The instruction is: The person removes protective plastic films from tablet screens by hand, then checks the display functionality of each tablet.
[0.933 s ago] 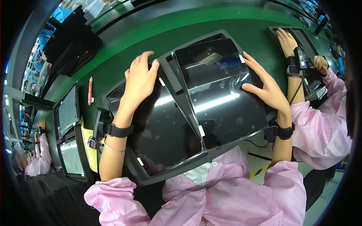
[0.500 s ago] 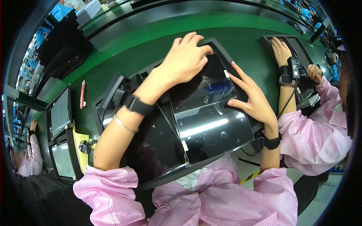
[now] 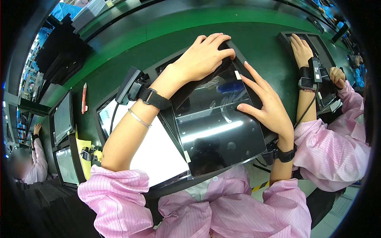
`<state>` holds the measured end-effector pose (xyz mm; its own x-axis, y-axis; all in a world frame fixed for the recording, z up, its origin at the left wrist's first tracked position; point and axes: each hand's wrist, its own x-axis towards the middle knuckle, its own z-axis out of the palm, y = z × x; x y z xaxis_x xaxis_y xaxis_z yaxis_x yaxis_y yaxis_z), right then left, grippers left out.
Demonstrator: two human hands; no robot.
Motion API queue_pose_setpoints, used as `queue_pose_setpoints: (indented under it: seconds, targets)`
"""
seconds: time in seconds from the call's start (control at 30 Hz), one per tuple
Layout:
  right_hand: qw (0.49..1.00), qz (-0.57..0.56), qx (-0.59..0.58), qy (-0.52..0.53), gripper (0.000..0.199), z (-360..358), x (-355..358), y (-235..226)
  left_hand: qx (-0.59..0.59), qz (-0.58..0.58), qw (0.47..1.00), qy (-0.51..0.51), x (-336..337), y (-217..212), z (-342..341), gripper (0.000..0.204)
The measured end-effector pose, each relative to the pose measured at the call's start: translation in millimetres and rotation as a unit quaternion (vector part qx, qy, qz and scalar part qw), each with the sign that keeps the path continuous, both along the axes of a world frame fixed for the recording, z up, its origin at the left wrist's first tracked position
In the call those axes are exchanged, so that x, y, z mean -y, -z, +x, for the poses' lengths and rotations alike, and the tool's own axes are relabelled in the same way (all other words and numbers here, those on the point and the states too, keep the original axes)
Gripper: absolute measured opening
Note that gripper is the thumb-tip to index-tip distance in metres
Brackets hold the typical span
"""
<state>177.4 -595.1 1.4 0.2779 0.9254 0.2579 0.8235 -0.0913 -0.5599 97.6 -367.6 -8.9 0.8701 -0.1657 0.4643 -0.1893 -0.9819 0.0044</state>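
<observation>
A dark tablet-like panel (image 3: 222, 146) with a glossy film and small pale tabs lies slanted in a black tray (image 3: 183, 179). My left hand (image 3: 206, 57) reaches across its far end, fingers bent over the far edge and thumb by the corner; the fingertips are partly hidden. Along the panel's right edge rests my right hand (image 3: 270, 107), open, fingers spread and thumb on the film. Left of this panel, partly beneath my left forearm, is a second panel (image 3: 154, 154) with a bright white screen.
On the green bench are a red pen (image 3: 84, 97), two screens in a black frame (image 3: 63, 119) and a yellow sheet (image 3: 82, 146). Black trays (image 3: 63, 51) are stacked at the far left. At right, another person's hands (image 3: 302, 51) work over a black tray (image 3: 323, 47).
The left panel's screen has turned from dark to bright white. My left hand has shifted slightly right at the far edge; my right hand stays nearly in place.
</observation>
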Motion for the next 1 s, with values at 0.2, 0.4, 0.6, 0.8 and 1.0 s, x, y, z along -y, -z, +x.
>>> queue_pose_setpoints:
  seconds: [0.2,0.4,0.6,0.8,1.0]
  targets:
    - [1.000,0.008,-0.002,-0.003,0.062,-1,2,2,0.001,-0.014,1.000,0.006,0,2,-2,0.026]
    - [1.000,0.015,-0.015,-0.015,0.060,-1,-1,3,-0.012,-0.030,0.999,0.002,-4,5,-1,0.027]
    - [0.997,0.032,-0.070,0.003,0.047,-7,-1,-4,-0.007,-0.073,0.997,-0.015,-1,-62,-48,0.031]
    - [0.991,0.059,-0.122,0.002,0.036,0,7,4,-0.013,-0.029,0.989,-0.144,49,-165,-171,0.032]
    - [0.983,0.156,-0.094,0.005,0.033,-34,27,-15,0.174,-0.164,0.924,-0.299,101,-102,-282,0.029]
